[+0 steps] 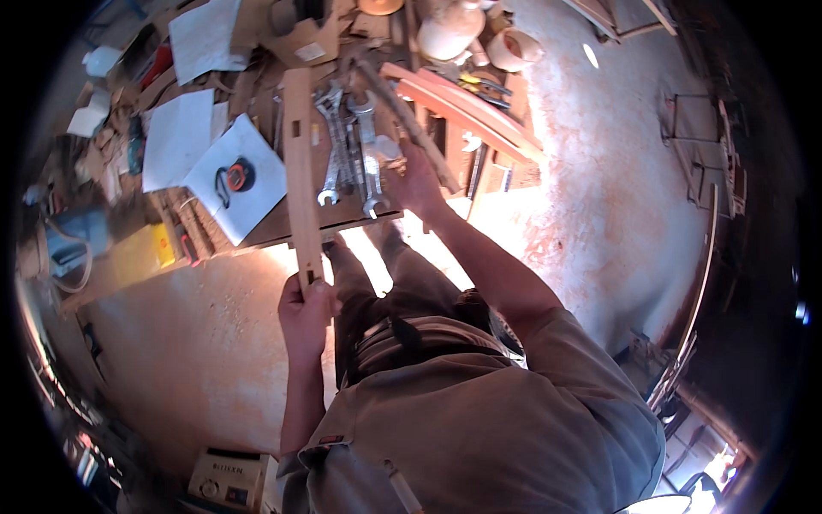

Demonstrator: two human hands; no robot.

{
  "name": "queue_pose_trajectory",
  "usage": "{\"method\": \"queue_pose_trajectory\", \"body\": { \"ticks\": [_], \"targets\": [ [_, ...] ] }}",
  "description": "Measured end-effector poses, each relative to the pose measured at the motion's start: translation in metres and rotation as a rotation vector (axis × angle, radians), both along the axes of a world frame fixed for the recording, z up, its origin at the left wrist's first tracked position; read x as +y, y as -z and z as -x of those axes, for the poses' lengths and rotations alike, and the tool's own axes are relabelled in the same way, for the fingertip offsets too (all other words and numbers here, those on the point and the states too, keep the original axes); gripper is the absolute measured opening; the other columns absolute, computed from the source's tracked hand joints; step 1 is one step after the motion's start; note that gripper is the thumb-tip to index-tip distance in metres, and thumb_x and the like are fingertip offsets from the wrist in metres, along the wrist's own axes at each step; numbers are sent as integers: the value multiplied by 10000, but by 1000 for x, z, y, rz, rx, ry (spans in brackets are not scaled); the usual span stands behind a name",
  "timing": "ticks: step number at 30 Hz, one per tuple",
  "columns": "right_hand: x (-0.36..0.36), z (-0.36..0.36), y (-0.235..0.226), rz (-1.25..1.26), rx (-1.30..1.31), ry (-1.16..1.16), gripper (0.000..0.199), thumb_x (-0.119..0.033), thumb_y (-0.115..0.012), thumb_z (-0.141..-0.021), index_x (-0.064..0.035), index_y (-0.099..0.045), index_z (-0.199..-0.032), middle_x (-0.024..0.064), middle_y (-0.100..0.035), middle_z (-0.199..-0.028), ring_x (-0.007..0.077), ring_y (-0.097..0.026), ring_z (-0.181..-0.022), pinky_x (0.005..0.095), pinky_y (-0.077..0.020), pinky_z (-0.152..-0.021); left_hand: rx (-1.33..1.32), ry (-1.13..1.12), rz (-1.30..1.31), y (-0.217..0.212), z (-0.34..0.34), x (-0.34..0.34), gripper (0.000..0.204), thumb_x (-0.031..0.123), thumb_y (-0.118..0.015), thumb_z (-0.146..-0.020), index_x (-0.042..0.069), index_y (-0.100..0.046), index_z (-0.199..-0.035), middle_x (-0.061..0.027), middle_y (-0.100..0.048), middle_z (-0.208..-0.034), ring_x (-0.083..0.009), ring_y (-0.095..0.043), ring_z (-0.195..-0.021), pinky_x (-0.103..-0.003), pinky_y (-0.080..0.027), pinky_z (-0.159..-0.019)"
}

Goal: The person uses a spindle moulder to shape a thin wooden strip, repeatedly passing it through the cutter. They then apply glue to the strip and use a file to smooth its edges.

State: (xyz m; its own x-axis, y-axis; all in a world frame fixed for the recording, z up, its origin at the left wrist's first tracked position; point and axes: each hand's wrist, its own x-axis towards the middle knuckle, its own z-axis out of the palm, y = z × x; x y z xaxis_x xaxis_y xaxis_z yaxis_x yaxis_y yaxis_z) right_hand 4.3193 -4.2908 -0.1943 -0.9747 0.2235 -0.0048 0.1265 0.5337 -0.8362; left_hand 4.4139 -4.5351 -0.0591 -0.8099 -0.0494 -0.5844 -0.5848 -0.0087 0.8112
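Note:
My left hand (306, 310) is wrapped round the near end of a long pale wooden slat (300, 171). The slat has rectangular slots cut through it, and its far part extends over the workbench. My right hand (417, 180) is at the bench's near edge with its fingers apart, beside a rough wooden stick (411, 124); whether it touches the stick is unclear. Just left of that hand lie several metal wrenches (366, 154). A small pale round thing (388, 148) is by its fingertips.
White paper sheets (248, 201) lie on the bench at left, one under a black-and-orange tape measure (240, 176). Reddish wooden rails (471, 111) sit at right, near yellow-handled pliers (485, 83). A pale pot (449, 32) stands behind. A boxy device (227, 480) is on the floor.

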Motion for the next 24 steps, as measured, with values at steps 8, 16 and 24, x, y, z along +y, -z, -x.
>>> {"method": "queue_pose_trajectory", "body": {
  "ticks": [8, 16, 24],
  "targets": [
    [-10, 22, 24, -83, -115, 65, 305, -125, -632, -822, -7, -558, -1093, 220, -582, -1002, 416, -545, -969, 471, -445, -836, -29, -11, 13, -10, 4, -5, 227, 217, -568, -890, -4, -550, -941, -64, -606, -727, -100, -564, -561, -237, -458, -504],
    [-5, -18, -80, 722, -326, -11, 293, -95, -641, -864, -15, -550, -1131, 96, -629, -1018, 174, -616, -927, 315, -488, -803, -67, 2, -18, 1, 15, -7, 231, 205, -581, -896, -3, -554, -992, -60, -611, -746, -94, -571, -565, -226, -458, -497],
    [-23, -56, -157, 739, -700, -260, 398, -153, -689, -849, -28, -546, -1199, 55, -613, -881, 76, -594, -670, 236, -496, -592, -44, 26, -82, 5, 22, -1, 223, 194, -584, -908, 7, -550, -1026, -49, -618, -749, -77, -565, -558, -208, -450, -483]
  ]
}}
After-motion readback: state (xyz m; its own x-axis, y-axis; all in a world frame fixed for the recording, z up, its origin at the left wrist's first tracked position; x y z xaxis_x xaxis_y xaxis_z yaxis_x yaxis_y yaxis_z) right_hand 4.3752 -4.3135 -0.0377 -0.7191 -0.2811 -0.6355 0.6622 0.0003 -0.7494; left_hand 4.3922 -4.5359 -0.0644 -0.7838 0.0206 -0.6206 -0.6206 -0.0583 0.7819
